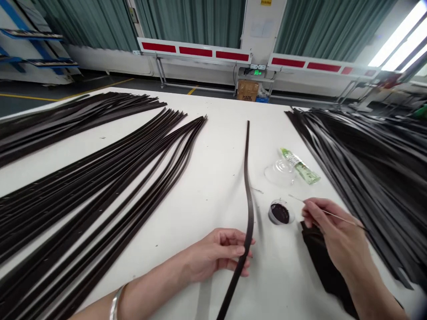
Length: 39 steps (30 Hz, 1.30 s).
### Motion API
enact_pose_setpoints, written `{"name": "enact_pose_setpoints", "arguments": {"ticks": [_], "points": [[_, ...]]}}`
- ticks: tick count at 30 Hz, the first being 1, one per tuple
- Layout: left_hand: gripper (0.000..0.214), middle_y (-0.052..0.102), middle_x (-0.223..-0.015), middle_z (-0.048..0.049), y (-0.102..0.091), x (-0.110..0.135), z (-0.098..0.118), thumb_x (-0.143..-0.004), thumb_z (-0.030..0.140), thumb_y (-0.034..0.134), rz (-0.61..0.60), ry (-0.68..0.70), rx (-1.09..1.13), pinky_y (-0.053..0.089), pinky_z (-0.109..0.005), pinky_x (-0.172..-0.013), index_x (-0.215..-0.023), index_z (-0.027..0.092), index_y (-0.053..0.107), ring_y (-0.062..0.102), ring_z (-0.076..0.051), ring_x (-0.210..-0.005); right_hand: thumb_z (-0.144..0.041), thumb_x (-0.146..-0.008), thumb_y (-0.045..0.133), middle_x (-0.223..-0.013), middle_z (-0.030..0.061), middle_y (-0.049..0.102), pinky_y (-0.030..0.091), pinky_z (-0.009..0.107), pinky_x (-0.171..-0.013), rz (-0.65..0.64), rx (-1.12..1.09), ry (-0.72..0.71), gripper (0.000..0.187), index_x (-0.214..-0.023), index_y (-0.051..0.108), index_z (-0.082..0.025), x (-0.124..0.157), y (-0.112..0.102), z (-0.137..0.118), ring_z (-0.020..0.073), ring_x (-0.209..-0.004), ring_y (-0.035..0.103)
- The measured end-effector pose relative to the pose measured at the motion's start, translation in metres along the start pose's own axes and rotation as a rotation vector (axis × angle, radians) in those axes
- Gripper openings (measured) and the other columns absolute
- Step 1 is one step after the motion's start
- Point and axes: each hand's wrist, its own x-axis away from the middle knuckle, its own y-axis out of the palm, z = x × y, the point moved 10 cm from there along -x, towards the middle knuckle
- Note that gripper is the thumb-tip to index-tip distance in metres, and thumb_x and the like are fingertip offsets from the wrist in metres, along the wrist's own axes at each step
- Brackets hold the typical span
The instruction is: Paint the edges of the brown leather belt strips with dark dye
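The left hand (216,255) is at lower centre of the frame, half closed, its fingers curled around a dark brown leather strip (247,195) and holding it. The strip lies along the middle of the white table (216,151), running from the bottom edge of the frame to a free end near the table's far side, with a slight bend. A metal bangle (115,304) is on the left wrist.

The right hand (333,231), at right of the frame, pinches a thin stick (328,213) between thumb and fingers. The tip of the stick points left, just beside a small round pot of dark liquid (279,213). A dark cloth (322,258) lies beneath the right hand.

Above the pot, a clear plastic lid (279,173) sits against a green-labelled tube (300,166). Bundles of matching strips (100,191) cover the left of the table, and a large heap of strips (360,173) lies at right. Red-striped barrier panels (193,51) stand beyond the table, with a cardboard box (247,90) below them
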Motion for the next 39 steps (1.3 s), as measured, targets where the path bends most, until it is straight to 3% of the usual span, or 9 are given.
{"name": "enact_pose_setpoints", "arguments": {"ticks": [2,7,14,21,29,33,36,39], "points": [[0.023,0.066,-0.087,-0.0057,-0.002,-0.001,0.000,-0.078,0.021,0.077,0.012,-0.008,0.012,0.057,-0.035,-0.077,-0.099,0.014,0.071,0.065,-0.014,-0.074,-0.049,-0.092,0.056,-0.082,0.0042,0.069,0.052,0.027,-0.061,-0.101,0.035,0.005,0.033,-0.097,0.068,-0.019,-0.011,0.010,0.006,0.0139,-0.065,0.062],[0.021,0.065,-0.087,-0.0056,-0.002,-0.001,-0.001,-0.079,0.021,0.076,0.010,-0.037,0.026,0.057,-0.036,-0.077,-0.098,0.014,0.070,0.065,-0.015,-0.075,-0.039,-0.100,0.043,-0.075,0.0007,0.065,0.046,0.025,-0.066,-0.099,0.398,-0.290,0.034,-0.080,0.064,-0.021,-0.008,0.031,-0.012,0.0127,-0.072,0.060],[0.021,0.065,-0.085,-0.0058,-0.001,-0.002,-0.001,-0.080,0.021,0.076,0.016,-0.047,0.027,0.057,-0.035,-0.076,-0.099,0.014,0.070,0.065,-0.015,-0.074,-0.031,-0.100,0.045,-0.071,-0.0001,0.062,0.042,0.028,-0.073,-0.137,0.477,-0.459,0.029,-0.076,0.058,-0.021,-0.001,0.051,-0.018,0.0148,-0.076,0.053],[0.021,0.065,-0.085,-0.0055,-0.002,-0.002,-0.001,-0.079,0.022,0.076,0.026,-0.048,0.022,0.057,-0.036,-0.077,-0.098,0.015,0.071,0.065,-0.015,-0.074,-0.028,-0.100,0.044,-0.072,0.0008,0.061,0.043,0.029,-0.077,-0.144,0.512,-0.504,0.030,-0.073,0.054,-0.021,0.000,0.054,-0.016,0.0154,-0.077,0.051],[0.021,0.065,-0.085,-0.0051,-0.002,-0.002,-0.001,-0.078,0.023,0.077,0.029,-0.039,0.016,0.057,-0.036,-0.077,-0.096,0.015,0.070,0.065,-0.015,-0.074,-0.035,-0.099,0.045,-0.073,0.0020,0.063,0.045,0.029,-0.071,-0.138,0.482,-0.463,0.033,-0.072,0.058,-0.021,-0.002,0.053,-0.013,0.0162,-0.077,0.054],[0.021,0.066,-0.086,-0.0054,-0.003,-0.002,0.000,-0.079,0.023,0.076,0.031,-0.033,0.018,0.057,-0.036,-0.077,-0.098,0.015,0.070,0.065,-0.014,-0.072,-0.036,-0.100,0.044,-0.075,0.0020,0.065,0.046,0.029,-0.074,-0.053,0.425,-0.410,0.032,-0.077,0.062,-0.021,0.001,0.038,-0.022,0.0163,-0.079,0.058],[0.021,0.066,-0.087,-0.0052,-0.002,-0.002,0.000,-0.080,0.022,0.076,0.020,-0.021,0.033,0.058,-0.035,-0.078,-0.099,0.015,0.071,0.065,-0.014,-0.072,-0.039,-0.100,0.042,-0.077,0.0029,0.066,0.048,0.027,-0.068,0.033,0.316,-0.260,0.035,-0.082,0.065,-0.020,0.003,0.021,-0.020,0.0152,-0.074,0.061],[0.021,0.066,-0.088,-0.0053,-0.003,-0.002,0.001,-0.081,0.021,0.075,0.022,-0.013,0.048,0.057,-0.036,-0.079,-0.100,0.015,0.071,0.066,-0.014,-0.074,-0.046,-0.096,0.048,-0.079,0.0051,0.067,0.051,0.028,-0.067,0.048,0.022,0.003,0.037,-0.084,0.068,-0.018,0.007,0.016,-0.003,0.0163,-0.071,0.063]]}}
